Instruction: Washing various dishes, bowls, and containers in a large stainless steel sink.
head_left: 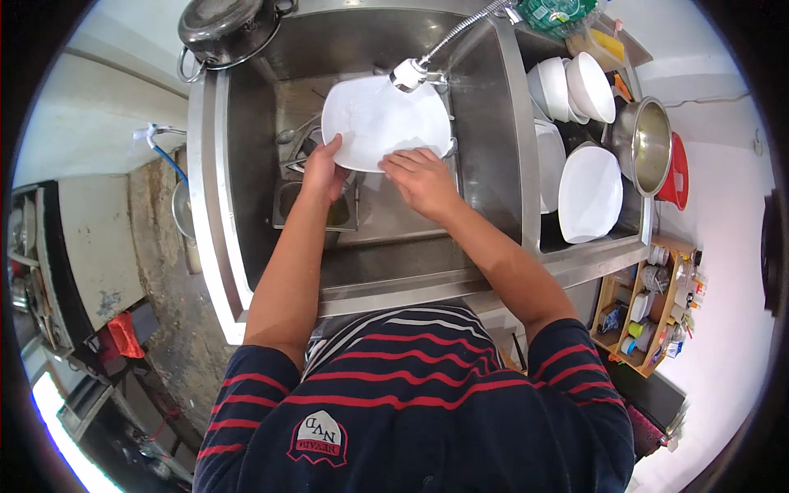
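Note:
A large white plate (386, 119), squarish with rounded corners, is held tilted over the deep steel sink (501, 164). My left hand (325, 168) grips its left near edge, thumb on top and the other fingers underneath. Across the near rim lie the bent fingers of my right hand (423, 177); its thumb is hard to make out. Just above the plate's far edge hangs the white head of a flexible faucet (408, 76). Below the plate, partly hidden by it and my left hand, are a spoon (285, 136) and a square metal container (288, 201) on the sink floor.
A dark pot (230, 33) stands on the sink's far left corner. To the right, a rack area holds white bowls (555, 90), a white plate (590, 193) and a steel bowl (649, 148), with a red basin (675, 172) beyond. The sink's front rim (394, 302) runs before me.

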Motion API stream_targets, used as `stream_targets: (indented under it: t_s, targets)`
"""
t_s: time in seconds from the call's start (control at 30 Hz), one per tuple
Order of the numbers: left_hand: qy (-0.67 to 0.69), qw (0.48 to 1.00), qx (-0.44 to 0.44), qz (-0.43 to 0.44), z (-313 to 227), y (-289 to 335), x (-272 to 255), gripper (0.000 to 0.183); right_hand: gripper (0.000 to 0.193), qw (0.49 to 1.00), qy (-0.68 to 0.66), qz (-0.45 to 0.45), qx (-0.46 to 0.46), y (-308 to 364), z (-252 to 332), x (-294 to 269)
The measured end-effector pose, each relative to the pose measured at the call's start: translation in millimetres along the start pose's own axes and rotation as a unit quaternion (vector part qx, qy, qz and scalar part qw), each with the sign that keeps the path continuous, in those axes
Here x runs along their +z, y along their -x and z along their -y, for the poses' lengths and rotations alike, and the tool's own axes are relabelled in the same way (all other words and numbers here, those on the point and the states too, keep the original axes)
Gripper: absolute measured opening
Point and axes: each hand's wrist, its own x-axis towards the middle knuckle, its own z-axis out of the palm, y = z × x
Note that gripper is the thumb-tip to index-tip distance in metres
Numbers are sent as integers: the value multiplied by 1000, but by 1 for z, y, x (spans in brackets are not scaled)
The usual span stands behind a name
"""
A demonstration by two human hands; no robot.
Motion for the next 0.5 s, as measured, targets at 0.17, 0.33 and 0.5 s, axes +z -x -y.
stream_targets:
  t_s: [0.17,0.33,0.5]
  targets:
    - [-30,994,-92,45,14,5,6,34,17,999,24,19,28,-9,3,-19]
    - [0,994,-100,43,13,-1,13,34,19,999,36,13,-36,-13,2,-25]
    - [-39,983,-152,94,17,-8,8,49,18,999,24,21,-12,-9,-26,-20]
